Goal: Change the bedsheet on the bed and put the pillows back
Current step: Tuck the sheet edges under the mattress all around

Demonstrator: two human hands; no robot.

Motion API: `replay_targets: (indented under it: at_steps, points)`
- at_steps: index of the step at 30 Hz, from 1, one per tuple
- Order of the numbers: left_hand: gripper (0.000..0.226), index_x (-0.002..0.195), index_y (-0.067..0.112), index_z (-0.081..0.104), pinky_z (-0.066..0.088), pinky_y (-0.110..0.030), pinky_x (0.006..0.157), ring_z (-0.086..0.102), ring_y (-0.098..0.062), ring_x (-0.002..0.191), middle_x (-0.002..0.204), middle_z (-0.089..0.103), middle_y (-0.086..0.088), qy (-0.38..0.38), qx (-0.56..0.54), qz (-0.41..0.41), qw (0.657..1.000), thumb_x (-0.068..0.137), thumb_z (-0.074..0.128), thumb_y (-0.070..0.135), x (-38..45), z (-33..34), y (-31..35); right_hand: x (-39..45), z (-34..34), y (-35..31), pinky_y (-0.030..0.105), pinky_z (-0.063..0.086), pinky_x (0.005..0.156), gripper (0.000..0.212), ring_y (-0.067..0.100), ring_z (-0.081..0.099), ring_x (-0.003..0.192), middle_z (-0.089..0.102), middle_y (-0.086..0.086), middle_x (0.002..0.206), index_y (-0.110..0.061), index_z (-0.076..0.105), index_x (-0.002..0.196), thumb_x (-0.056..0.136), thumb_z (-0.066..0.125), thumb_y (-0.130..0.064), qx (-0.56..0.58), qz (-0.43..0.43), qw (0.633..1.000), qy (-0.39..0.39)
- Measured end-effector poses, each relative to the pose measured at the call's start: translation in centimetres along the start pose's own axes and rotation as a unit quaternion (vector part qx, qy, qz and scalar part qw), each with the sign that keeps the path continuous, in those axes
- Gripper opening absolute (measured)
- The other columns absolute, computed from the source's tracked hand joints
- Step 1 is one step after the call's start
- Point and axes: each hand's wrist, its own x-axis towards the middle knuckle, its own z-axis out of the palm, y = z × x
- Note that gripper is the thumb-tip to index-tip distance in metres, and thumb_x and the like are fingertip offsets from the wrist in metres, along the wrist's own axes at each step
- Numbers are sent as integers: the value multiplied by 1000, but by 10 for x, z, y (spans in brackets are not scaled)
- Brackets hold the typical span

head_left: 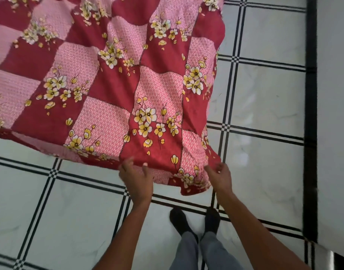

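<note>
Both at the near corner of the red checked bedsheet [108, 84]: left hand [137, 181] grip loose, fingers spread; right hand [220, 177] same, holding nothing. Tiled floor [264, 114] beneath.

White tiled floor [264, 106] with black double lines, red-pink floral bedsheet [108, 84] spread above it

The bedsheet [108, 75] is a check of dark red and pink-patterned squares with yellow-and-white flower sprays. The floor tiles [264, 106] are pale marble-white, crossed by double black lines. Trousers [198, 252] grey, socks [179, 219] black.
</note>
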Motion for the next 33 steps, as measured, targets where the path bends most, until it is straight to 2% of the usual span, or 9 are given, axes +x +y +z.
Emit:
replay_targets:
  at_steps: [2,5,9,13,15,18,24,30,33]
  points:
    - [28,121,15,56,44,-16,77,54,-18,111,124,52,-5,-58,7,95,994,97,68,24,7,10,27,13,5,-18,46,57,97,41,21,62,110,59,-2,118,-23,52,128,95,70,-40,2,-9,998,-59]
    - [24,114,17,58,41,-25,88,49,-14,112,119,52,-1,-131,41,173,975,95,69,26,20,34,54,30,13,-42,39,62,83,42,20,65,103,60,5,121,-18,51,137,101,63,-36,39,-7,992,-122]
    - [32,118,8,59,38,-33,92,45,-27,120,126,53,-14,-19,54,30,998,93,70,26,43,48,65,42,28,-49,40,61,83,32,22,69,97,68,9,115,-15,58,123,98,68,-32,-29,-20,987,-158]
    - [38,120,1,53,50,-51,94,48,-41,122,132,50,-23,39,70,-123,989,94,69,24,74,36,54,44,40,-51,41,57,89,32,15,64,96,65,-2,105,-17,57,112,95,69,-42,-60,-67,989,-119]
    - [28,111,3,57,54,-47,87,58,-37,110,121,59,-21,15,55,-112,992,94,72,20,88,28,46,43,46,-55,41,55,84,25,19,63,90,64,2,97,-16,55,106,95,70,-32,-54,-103,988,-97]
    - [11,101,0,68,42,-31,76,59,-23,86,98,69,-14,-14,57,-89,994,94,69,9,98,17,41,41,51,-57,38,51,73,24,24,60,83,61,10,91,-16,51,98,91,73,-22,-63,-142,985,-74]
    - [10,98,0,71,39,-28,72,56,-20,80,87,62,-5,-45,80,-60,994,96,63,7,100,10,42,39,57,-64,13,43,57,10,11,60,75,66,5,85,-8,60,90,98,66,-10,-113,-145,982,-38]
    - [14,92,2,71,42,-28,70,62,-23,75,81,64,-4,-89,63,-61,992,96,63,13,86,-13,16,27,55,-49,44,61,77,7,24,67,81,68,7,88,-9,62,92,99,59,-9,-164,-74,983,32]
    - [16,98,5,70,43,-27,75,61,-19,82,90,66,-3,-96,2,-74,993,98,66,21,89,-32,3,6,62,-49,42,59,76,6,22,63,84,65,9,99,-9,59,101,99,58,-15,-170,-103,975,95]
